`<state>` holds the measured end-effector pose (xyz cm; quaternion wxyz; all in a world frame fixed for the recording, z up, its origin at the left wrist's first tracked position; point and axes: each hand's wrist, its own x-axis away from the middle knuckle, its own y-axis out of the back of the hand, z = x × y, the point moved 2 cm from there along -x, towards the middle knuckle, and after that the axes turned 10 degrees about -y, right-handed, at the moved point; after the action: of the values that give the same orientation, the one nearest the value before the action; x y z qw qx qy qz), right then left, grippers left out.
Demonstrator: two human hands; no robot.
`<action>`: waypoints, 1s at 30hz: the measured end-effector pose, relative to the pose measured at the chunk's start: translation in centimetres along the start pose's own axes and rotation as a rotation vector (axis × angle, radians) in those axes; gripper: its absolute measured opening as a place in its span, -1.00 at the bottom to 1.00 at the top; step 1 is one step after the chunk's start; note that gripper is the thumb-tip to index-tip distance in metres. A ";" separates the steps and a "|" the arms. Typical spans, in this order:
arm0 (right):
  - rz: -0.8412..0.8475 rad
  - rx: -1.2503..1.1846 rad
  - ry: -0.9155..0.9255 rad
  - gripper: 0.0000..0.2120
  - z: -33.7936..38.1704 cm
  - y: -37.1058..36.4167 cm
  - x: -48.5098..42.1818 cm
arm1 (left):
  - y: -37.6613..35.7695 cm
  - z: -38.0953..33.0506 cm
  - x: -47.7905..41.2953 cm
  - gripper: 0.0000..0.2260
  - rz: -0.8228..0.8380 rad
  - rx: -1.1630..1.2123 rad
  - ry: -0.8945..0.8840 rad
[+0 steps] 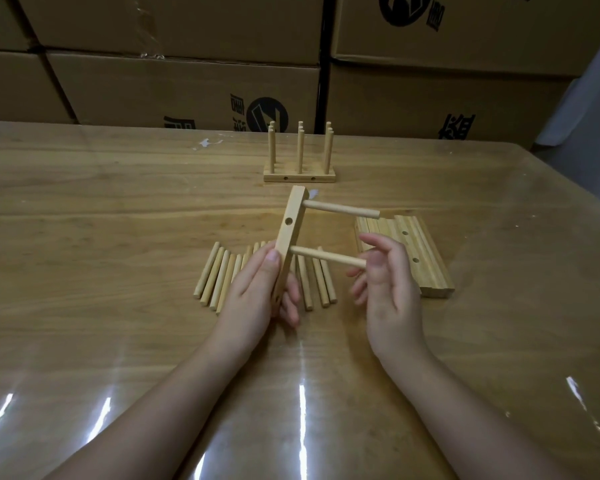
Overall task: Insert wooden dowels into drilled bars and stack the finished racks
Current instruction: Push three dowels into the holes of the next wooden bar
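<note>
Left hand [257, 292] grips one bar [296, 211] carrying two dowels [340, 209].

Both forearms reach in from the near side. The left hand [257, 289] grips the bar [293, 209], thumb pointing far; the right hand [388, 289] has its fingers loosely curled.

Bare forearms [174, 393], left hand [257, 289], right hand [388, 292], short plain nails [273, 257]
</note>
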<state>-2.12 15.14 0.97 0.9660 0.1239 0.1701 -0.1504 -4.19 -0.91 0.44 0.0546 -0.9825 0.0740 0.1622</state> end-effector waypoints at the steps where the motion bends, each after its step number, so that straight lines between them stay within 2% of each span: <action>1: 0.022 -0.046 0.011 -0.65 0.0 -0.1 0.1 | 0.0 -0.1 0.0 -0.71 -0.005 0.008 -0.006; 4: 0.065 -0.097 0.018 -0.60 -0.1 -0.1 0.0 | 0.2 -0.2 -0.1 -0.67 -0.040 0.013 -0.001; 6: 0.015 0.003 0.019 -0.69 -0.3 0.1 0.0 | 0.3 -0.2 -0.2 -0.58 -0.044 0.044 0.040; 9: -0.037 0.448 0.095 -0.80 -0.4 0.1 -0.3 | -0.1 0.1 0.0 -0.49 0.062 0.202 0.119; 11: 0.032 0.734 0.066 -0.82 -0.9 -0.3 -0.4 | -0.6 0.3 0.2 -0.50 0.178 0.330 0.145; 12: 0.063 0.800 0.028 -0.82 -1.1 -0.4 -0.5 | -0.8 0.3 0.2 -0.50 0.227 0.387 0.158; 16: 0.138 0.850 0.000 -0.71 -1.0 -0.4 -0.4 | -0.7 0.4 0.0 -0.58 0.273 0.586 0.225; 20: 0.238 0.992 0.017 -0.69 -1.2 -0.7 -0.4 | -0.5 0.2 -0.4 -0.62 0.158 0.652 0.266; 25: 0.213 1.000 0.046 -0.78 -1.1 -0.7 -0.3 | 0.0 0.2 -0.7 -0.66 0.002 0.673 0.333; 30: 0.181 0.994 0.071 -0.79 -1.1 -0.8 -0.2 | 0.1 0.5 -0.7 -0.64 -0.027 0.651 0.370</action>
<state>-2.86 14.78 -0.15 0.7930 0.5880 0.0992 -0.1245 -5.01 -0.88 0.23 0.3520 -0.9272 0.1173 -0.0511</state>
